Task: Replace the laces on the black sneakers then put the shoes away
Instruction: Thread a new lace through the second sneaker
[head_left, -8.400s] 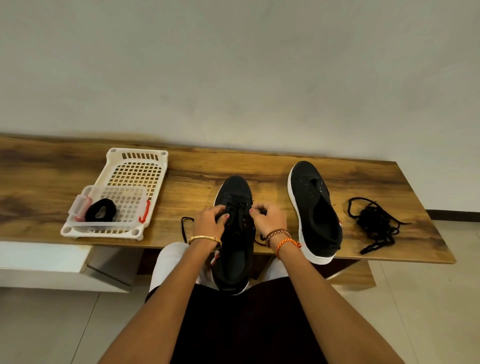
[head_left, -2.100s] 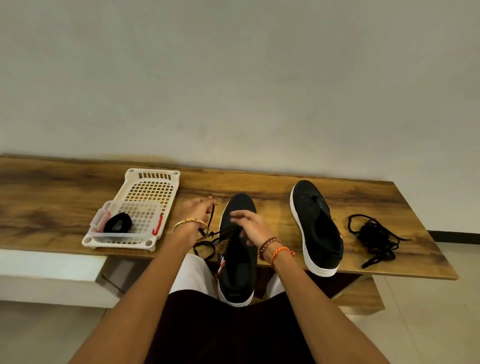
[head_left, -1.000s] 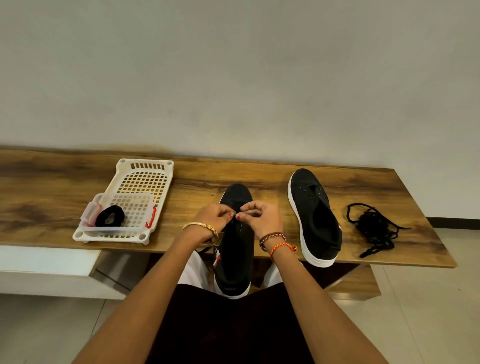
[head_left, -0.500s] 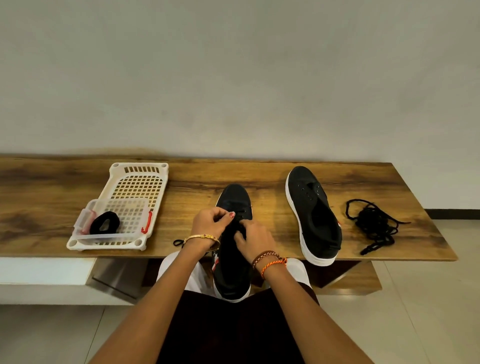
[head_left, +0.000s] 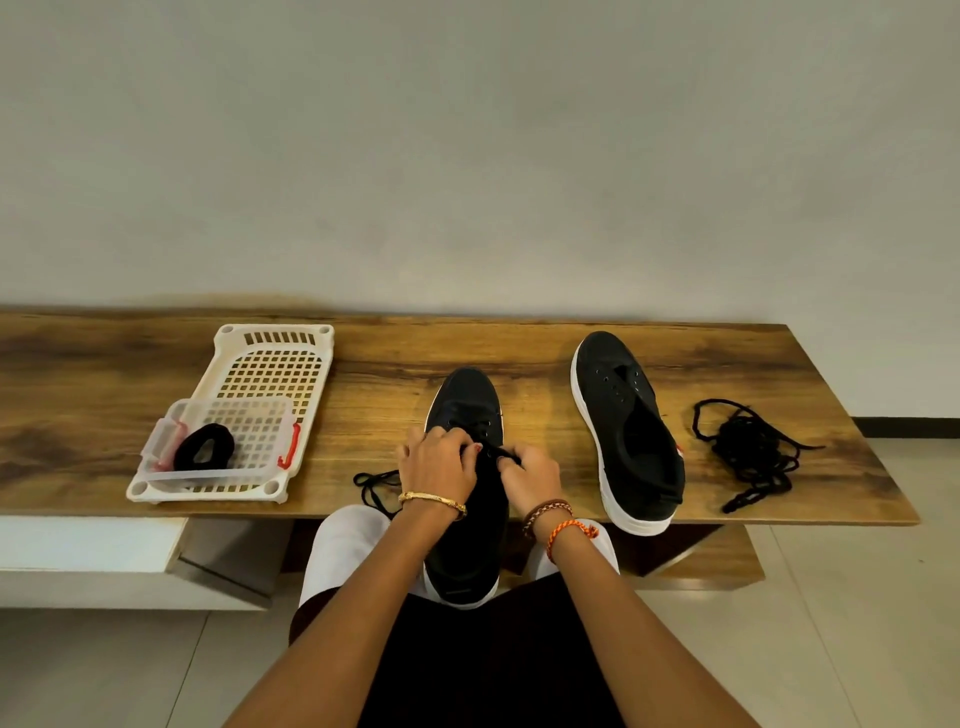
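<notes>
- near sneaker (head_left: 470, 415): toe on the wooden bench (head_left: 519, 358), heel hanging past the front edge over the person's lap.
- left hand (head_left: 436, 460) sits over the eyelet area, fingers curled, pinching the black lace (head_left: 501, 457).
- right hand (head_left: 530, 475) opposite it, fingers curled round the same lace just above the tongue.
- a slack loop of that lace (head_left: 374, 483) trails left of the shoe on the bench.
- second sneaker (head_left: 626, 431): unlaced, flat on the bench, to the right.
- loose lace pile (head_left: 748, 457) further right, apart from the shoe.
- white basket (head_left: 275, 353) at left; clear box (head_left: 244, 421) inside holds a coiled black lace (head_left: 202, 451).
</notes>
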